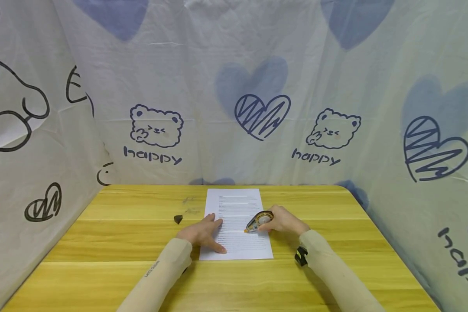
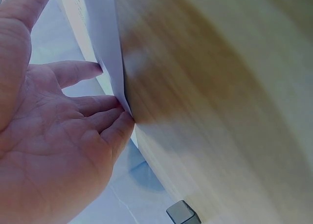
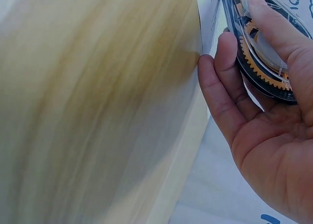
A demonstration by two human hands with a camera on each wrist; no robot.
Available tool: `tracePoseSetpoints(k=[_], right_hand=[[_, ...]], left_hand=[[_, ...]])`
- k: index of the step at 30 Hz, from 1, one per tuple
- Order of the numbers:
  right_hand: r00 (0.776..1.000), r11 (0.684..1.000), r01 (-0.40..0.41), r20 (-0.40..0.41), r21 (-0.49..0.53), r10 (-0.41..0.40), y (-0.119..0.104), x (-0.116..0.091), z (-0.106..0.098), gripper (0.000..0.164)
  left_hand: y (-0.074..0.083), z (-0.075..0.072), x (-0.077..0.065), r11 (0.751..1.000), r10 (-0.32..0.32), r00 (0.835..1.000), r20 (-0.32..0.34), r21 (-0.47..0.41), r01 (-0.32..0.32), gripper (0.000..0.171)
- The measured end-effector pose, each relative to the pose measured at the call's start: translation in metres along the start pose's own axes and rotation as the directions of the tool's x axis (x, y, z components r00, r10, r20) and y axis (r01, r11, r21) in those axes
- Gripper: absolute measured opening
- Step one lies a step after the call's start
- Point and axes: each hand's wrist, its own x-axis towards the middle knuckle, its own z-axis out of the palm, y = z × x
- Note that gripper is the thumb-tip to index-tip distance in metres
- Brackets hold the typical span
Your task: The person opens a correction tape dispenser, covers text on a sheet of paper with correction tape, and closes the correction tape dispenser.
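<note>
A printed sheet of paper lies on the wooden table, with lines of small text across it. My right hand grips a correction tape dispenser, clear with a dark rim, its orange tip touching the sheet near the middle. Orange gear teeth and a white spool show through the dispenser in the right wrist view, between thumb and fingers. My left hand presses the sheet's left edge with spread fingers. In the left wrist view its fingertips touch the paper's edge.
A small dark cap-like piece lies on the table to the left of the paper. Faint marks show on the wood above it. A white curtain with hearts and bears hangs behind and along both sides of the table.
</note>
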Motion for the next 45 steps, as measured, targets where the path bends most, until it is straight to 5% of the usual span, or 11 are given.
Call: tracePoseSetpoints(k=[45], right_hand=[[1.0, 0.999, -0.012, 0.009, -0.045, 0.013, 0.011, -0.007, -0.01, 0.023]], left_hand=[[0.002, 0.001, 0.001, 1.0, -0.014, 1.0, 0.013, -0.009, 0.014, 0.107]])
